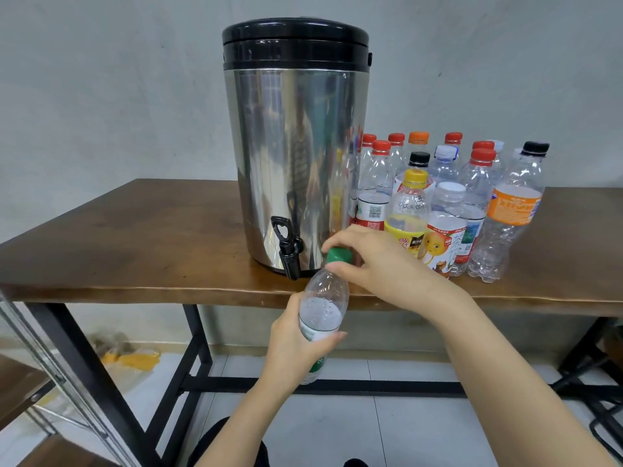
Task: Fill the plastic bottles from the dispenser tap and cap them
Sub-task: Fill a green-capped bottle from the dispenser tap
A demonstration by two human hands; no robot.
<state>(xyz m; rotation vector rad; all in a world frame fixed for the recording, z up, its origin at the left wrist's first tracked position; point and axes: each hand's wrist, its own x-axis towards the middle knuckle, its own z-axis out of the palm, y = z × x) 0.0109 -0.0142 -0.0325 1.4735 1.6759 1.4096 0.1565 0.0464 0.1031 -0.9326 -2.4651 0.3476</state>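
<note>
As R hand (372, 256) pinches cap (339, 255), clear btl (326, 296)

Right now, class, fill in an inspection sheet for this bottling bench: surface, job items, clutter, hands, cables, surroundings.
Surface: brown wooden table.
Job's things: steel dispenser, black tap at the table edge; capped bottles grouped to its right.
Clutter: nothing seen.
Hands: left hand grips a clear bottle beside the tap; right hand holds its green cap.
Cables: nothing seen.
Surroundings: grey wall, tiled floor, yellow patch on it.
</note>
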